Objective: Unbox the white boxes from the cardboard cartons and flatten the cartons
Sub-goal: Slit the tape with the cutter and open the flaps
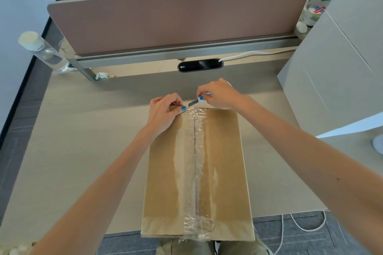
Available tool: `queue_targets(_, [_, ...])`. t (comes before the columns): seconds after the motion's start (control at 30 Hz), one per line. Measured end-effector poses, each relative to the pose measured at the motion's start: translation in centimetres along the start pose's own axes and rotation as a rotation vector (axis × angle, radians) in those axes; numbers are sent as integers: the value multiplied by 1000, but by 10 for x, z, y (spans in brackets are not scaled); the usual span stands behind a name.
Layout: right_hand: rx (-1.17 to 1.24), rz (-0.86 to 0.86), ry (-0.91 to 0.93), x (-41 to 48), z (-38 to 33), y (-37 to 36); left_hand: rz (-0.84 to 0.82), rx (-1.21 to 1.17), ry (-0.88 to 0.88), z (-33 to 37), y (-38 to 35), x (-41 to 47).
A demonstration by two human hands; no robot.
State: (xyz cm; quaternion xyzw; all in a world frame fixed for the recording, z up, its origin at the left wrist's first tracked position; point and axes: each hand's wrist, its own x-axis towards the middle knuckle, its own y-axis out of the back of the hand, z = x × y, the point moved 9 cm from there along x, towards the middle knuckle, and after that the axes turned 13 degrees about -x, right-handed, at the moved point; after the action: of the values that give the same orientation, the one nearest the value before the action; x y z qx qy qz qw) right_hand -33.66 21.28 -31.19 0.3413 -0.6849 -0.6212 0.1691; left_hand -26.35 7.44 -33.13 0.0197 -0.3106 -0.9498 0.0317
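Brown cardboard carton overhangs beige desk front edge: stiff, likely light; clear tape slick; left hand clamps carton's far edge; right hand pinches small blue-white knife; brace beside seam.

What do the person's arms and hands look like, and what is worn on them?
Both forearms are bare, with no sleeve, watch or bracelet in view. The left hand has a blue painted thumbnail. The nails of the right hand are hidden.
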Motion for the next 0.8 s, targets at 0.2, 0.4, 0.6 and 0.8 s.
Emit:
queue_targets(0.2, [-72,72,89,2,-10,1,38,-20,-8,0,3,-2])
queue_targets(0.4, [-133,137,169,-5,-10,6,47,-21,-17,-2,4,-3])
queue_targets(0.6, [-204,155,164,-25,7,10,55,-23,5,-4,4,-4])
queue_targets(0.8, [-344,202,119,-32,5,18,62,-45,12,-2,4,-5])
